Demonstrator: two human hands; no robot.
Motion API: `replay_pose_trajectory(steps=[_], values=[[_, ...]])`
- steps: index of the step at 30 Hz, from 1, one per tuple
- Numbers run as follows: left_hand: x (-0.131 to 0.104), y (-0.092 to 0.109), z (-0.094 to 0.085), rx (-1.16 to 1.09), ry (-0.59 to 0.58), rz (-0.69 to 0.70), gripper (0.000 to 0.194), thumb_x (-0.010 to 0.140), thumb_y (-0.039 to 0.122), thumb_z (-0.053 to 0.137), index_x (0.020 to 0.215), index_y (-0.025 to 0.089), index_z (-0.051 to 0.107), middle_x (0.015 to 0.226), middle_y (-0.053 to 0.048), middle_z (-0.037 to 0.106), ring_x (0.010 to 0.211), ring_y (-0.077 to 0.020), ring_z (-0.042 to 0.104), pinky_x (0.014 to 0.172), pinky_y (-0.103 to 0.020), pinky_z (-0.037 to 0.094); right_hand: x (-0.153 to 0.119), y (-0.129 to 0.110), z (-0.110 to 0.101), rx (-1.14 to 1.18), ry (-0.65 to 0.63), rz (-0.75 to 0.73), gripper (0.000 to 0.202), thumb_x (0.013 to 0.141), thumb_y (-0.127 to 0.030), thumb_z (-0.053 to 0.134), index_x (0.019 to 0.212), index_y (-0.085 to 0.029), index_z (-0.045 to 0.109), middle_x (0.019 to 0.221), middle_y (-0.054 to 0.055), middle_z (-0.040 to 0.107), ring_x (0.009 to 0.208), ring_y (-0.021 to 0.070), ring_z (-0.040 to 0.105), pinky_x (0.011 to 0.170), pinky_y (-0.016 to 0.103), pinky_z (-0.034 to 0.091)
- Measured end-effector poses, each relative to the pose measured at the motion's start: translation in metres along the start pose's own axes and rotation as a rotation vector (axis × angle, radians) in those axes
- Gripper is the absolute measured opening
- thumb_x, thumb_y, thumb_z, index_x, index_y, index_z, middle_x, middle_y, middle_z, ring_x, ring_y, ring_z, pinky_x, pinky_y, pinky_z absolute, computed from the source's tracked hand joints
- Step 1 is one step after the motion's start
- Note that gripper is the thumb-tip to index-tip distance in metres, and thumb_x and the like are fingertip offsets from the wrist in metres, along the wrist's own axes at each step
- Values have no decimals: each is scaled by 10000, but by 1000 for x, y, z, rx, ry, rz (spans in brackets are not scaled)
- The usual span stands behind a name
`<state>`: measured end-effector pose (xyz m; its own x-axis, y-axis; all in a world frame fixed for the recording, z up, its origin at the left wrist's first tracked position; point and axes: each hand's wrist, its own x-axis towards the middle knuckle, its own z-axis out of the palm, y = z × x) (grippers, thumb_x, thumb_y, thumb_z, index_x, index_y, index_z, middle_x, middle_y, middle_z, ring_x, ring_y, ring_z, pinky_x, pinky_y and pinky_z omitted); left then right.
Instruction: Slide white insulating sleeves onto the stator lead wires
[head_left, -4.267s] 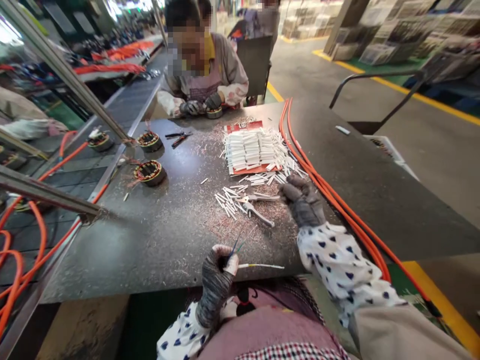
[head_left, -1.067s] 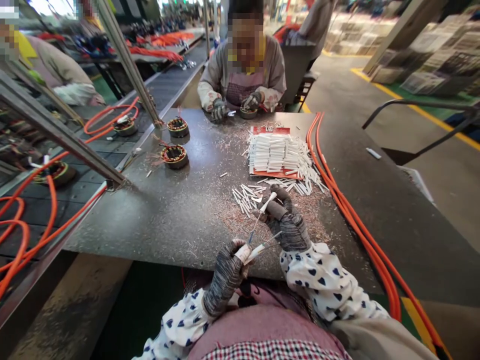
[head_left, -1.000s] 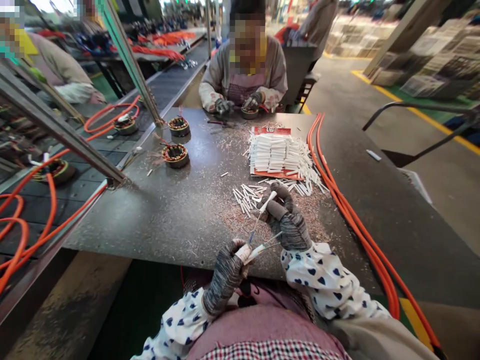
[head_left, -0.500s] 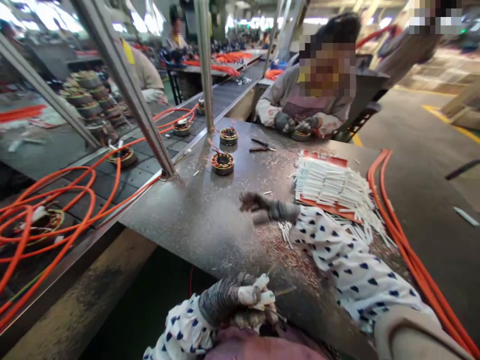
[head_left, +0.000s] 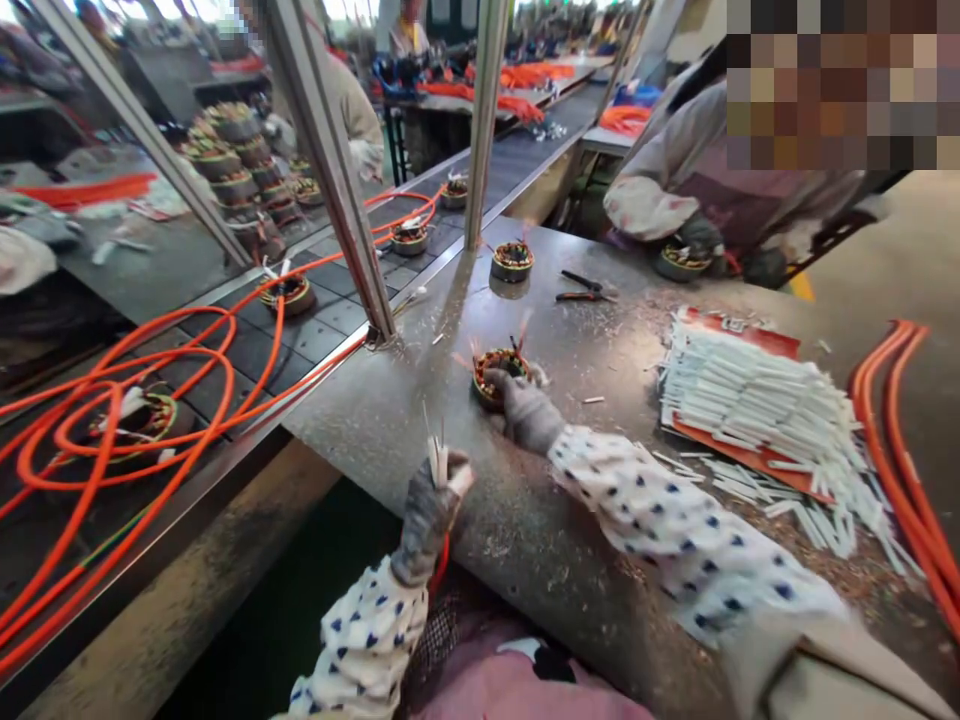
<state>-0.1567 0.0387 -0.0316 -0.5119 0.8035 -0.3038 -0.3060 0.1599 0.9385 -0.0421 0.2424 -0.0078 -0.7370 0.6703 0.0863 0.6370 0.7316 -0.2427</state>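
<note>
My gloved left hand point(head_left: 429, 512) is closed at the table's near edge. It grips an orange cable point(head_left: 442, 562) whose end shows white sleeves point(head_left: 438, 464) with thin bare wires pointing up. Farther out, my gloved right hand point(head_left: 534, 412) has its thumb in the ring and its fingers around the outer side of a motor stator point(head_left: 489, 392). Loose reddish leads stand up from this stator, which is on or just above the metal table point(head_left: 360, 400). A second stator point(head_left: 512, 262) rests behind it.
Cutting pliers point(head_left: 585, 288) lie near the far edge. White sleeves point(head_left: 757, 400) are heaped on the right beside thick orange cables point(head_left: 892, 430). Across the table a co-worker's gloved hand point(head_left: 697, 235) holds another stator. Metal posts point(head_left: 330, 170) border the conveyor point(head_left: 319, 335) on the left.
My right hand has swung forward and left and taken hold of the nearer stator. My left hand has risen, turning the sleeved wire ends upward. The view has shifted left.
</note>
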Motion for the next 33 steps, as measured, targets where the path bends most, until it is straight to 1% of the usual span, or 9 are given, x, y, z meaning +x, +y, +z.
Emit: replay_pose_trajectory(steps=[2,7,16,18,21,25,28,30,33], values=[[21,8,8,121,53,51,469,673,470,849,1017,178,720,726,7,662,595,-140,604,590,-256,491,-60,-2,2,45,-3,-193,701,831,-331,783,1482,-205,555,1297,142,716,1273,336,634,1277,604,260],[29,18,40,438,-335,148,329,763,430,772,1001,203,792,969,-67,801,930,-246,726,838,-326,544,-173,-11,12,219,94,-412,318,1006,-223,558,1305,-281,650,1156,40,785,1115,211,716,1216,453,403],[-5,18,102,510,-740,86,251,696,364,802,817,145,785,753,-49,747,710,-198,655,673,-289,496,-255,-35,6,246,232,-326,168,1056,-290,589,1141,-211,710,999,30,802,878,176,705,1011,365,472],[-11,18,109,583,-714,144,188,694,338,787,733,156,760,686,-32,706,678,-182,621,648,-280,469,-266,-40,8,186,256,-279,192,1049,-276,592,1167,-203,724,966,44,791,841,191,684,922,361,482],[-19,12,110,587,-483,256,178,692,339,783,680,177,712,652,-6,654,660,-157,577,629,-263,439,-273,-56,19,96,271,-76,263,1010,-294,637,1239,-205,731,977,89,773,872,237,678,879,393,485],[-27,3,91,264,-163,45,334,757,498,745,697,195,621,516,52,494,482,-111,441,498,-250,362,-275,-75,26,118,284,154,307,951,-276,690,1249,-209,723,968,99,770,904,259,697,954,441,512],[-37,10,71,173,48,41,388,761,568,748,790,199,632,472,95,389,406,-88,325,430,-244,276,-292,-75,15,310,453,93,298,932,-209,655,1227,-204,693,1001,86,772,925,244,718,921,412,560],[-50,19,61,203,39,168,453,720,555,804,977,199,691,581,65,532,438,-80,373,435,-233,299,-312,-71,4,520,568,37,231,917,-180,645,1137,-235,688,1005,53,773,907,217,733,859,367,587],[-78,26,60,230,-367,120,621,636,636,852,1066,205,727,799,-11,686,459,-64,416,422,-236,317,-333,-63,-4,937,498,325,83,907,-255,694,980,-245,657,905,23,753,781,198,729,731,335,602]])
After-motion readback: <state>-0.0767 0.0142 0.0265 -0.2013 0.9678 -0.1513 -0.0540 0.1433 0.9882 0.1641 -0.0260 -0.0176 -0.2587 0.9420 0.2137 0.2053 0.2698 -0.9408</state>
